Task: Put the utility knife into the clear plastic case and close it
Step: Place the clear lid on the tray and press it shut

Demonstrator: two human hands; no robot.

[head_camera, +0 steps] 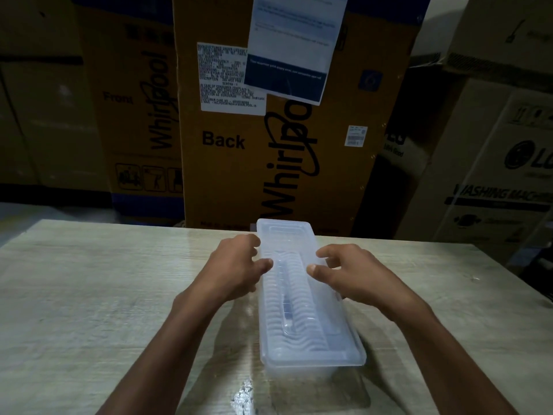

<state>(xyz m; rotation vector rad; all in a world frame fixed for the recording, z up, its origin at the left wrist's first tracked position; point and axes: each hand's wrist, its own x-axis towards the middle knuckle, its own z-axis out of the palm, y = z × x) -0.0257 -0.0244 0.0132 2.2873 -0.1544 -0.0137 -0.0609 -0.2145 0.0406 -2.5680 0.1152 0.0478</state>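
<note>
We see the clear plastic case (308,298) lying lengthwise on the counter (89,295), lid on, the utility knife (288,298) dimly visible inside. Our left hand (236,268) and right hand (353,277) flank it, fingers loosely curled, thumbs touching the lid, gripping nothing.

Your single head-worn view looks forward and down, close over the surface (89,295), facing stacked cardboard boxes (239,145) just behind it.
</note>
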